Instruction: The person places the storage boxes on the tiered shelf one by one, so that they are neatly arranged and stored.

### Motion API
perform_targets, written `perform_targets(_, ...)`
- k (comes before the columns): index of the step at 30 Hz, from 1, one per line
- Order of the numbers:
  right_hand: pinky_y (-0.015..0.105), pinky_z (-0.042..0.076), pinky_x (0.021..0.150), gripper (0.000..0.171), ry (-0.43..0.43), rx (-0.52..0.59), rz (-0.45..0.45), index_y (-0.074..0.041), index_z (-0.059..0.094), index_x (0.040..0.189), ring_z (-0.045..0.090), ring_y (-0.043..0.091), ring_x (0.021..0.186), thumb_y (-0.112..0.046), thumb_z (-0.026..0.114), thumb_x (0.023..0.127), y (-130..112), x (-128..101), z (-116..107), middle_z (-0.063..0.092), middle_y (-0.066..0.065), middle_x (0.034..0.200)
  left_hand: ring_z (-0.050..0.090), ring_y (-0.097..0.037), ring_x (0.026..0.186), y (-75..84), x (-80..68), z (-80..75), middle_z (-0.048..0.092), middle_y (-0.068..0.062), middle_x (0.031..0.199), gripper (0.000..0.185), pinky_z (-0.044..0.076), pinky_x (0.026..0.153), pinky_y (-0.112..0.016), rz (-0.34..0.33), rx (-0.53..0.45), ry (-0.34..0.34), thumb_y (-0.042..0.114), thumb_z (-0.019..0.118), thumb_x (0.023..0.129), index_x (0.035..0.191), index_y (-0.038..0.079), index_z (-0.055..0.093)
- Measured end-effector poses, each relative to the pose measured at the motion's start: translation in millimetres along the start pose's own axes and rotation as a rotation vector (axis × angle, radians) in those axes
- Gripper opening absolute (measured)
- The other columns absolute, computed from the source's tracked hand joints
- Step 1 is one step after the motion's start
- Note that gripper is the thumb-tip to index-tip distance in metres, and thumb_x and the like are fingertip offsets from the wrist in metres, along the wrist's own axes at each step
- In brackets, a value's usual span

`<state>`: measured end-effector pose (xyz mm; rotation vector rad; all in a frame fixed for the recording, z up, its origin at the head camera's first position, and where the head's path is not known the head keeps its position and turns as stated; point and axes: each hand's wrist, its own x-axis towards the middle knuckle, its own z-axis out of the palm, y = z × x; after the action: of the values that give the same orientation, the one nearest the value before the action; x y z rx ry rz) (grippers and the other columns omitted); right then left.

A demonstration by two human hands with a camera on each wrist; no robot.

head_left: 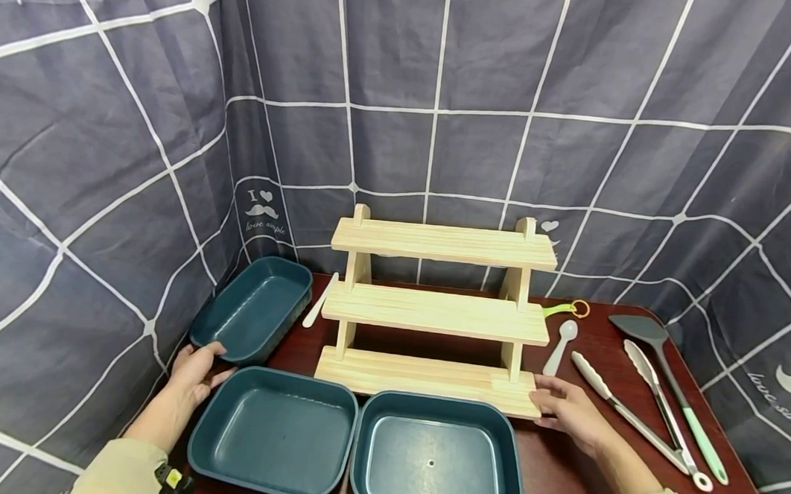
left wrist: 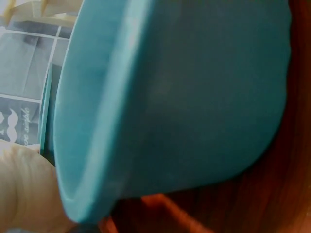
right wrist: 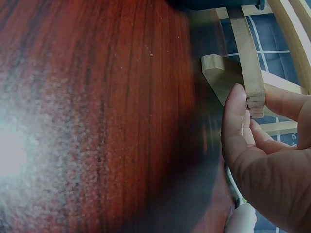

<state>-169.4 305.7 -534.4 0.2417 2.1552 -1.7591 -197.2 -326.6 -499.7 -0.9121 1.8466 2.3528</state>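
Observation:
A three-tier wooden display shelf (head_left: 435,312) stands at the back middle of the table. My right hand (head_left: 571,409) grips the right end of its lowest board; in the right wrist view the thumb (right wrist: 235,111) lies along one face of the board, with fingers on the other. At the left, my left hand (head_left: 190,374) holds the near corner of a dark teal plastic bin (head_left: 258,307), fingers at its rim. Another teal bin (head_left: 275,431) sits just right of that hand and fills most of the left wrist view, hiding much of the hand.
A third teal bin (head_left: 438,454) stands in front of the shelf. Right of the shelf lie a white spoon (head_left: 561,345), metal tongs (head_left: 655,410), a spatula (head_left: 673,381) and a yellow-green strap with a ring (head_left: 563,309). A white utensil (head_left: 321,300) lies left of the shelf. Grid-patterned curtains (head_left: 484,95) surround the table.

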Motion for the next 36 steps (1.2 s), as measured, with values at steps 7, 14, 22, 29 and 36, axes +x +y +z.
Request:
perform_targets(7, 0.036, 0.061, 0.079, 0.067, 0.001, -0.003, 0.011, 0.014, 0.029, 0.153, 0.065, 0.02, 0.093, -0.013, 0.062, 0.101, -1, 0, 0, 0.06, 0.02, 0.12, 0.067, -0.011, 0.096, 8.0, -2.1, -1.4, 0.034, -0.014, 0.147, 0.069, 0.057, 0.092, -0.042, -0.004, -0.055, -0.047, -0.001, 0.048, 0.097, 0.157, 0.004, 0.014)
perform_targets(14, 0.036, 0.061, 0.079, 0.068, -0.005, 0.005, 0.014, 0.015, 0.028, 0.153, 0.065, 0.02, 0.093, -0.015, 0.062, 0.103, -1, -1, 1, 0.06, 0.019, 0.119, 0.069, -0.016, 0.094, 12.3, -6.3, -3.6, 0.057, -0.003, 0.117, 0.045, 0.057, 0.093, -0.044, -0.036, -0.117, -0.086, 0.001, 0.049, 0.099, 0.14, 0.013, 0.035)
perform_targets(22, 0.036, 0.061, 0.08, 0.068, -0.014, 0.009, 0.007, 0.015, 0.027, 0.154, 0.064, 0.02, 0.094, -0.014, 0.061, 0.103, 0, -2, 1, 0.059, 0.02, 0.12, 0.069, -0.016, 0.09, 18.2, -14.2, -2.7, 0.063, 0.003, 0.102, 0.033, 0.058, 0.09, -0.045, -0.03, -0.162, -0.115, 0.004, 0.049, 0.1, 0.127, 0.022, 0.041)
perform_targets(29, 0.036, 0.061, 0.08, 0.068, -0.015, 0.013, 0.007, 0.015, 0.027, 0.154, 0.065, 0.02, 0.094, -0.014, 0.062, 0.103, -1, -2, 1, 0.06, 0.019, 0.119, 0.07, -0.02, 0.082, 27.6, -23.2, -2.9, 0.064, 0.001, 0.098, 0.032, 0.06, 0.085, -0.045, -0.046, -0.241, -0.098, 0.004, 0.051, 0.1, 0.125, 0.023, 0.042)
perform_targets(36, 0.035, 0.06, 0.08, 0.068, -0.009, 0.012, 0.016, 0.014, 0.027, 0.154, 0.065, 0.02, 0.094, -0.015, 0.062, 0.103, 0, -1, 1, 0.061, 0.019, 0.119, 0.063, -0.018, 0.08, 31.0, -32.2, -1.5, 0.057, -0.002, 0.099, 0.029, 0.06, 0.086, -0.043, -0.022, -0.232, -0.102, 0.007, 0.053, 0.102, 0.123, 0.024, 0.042)
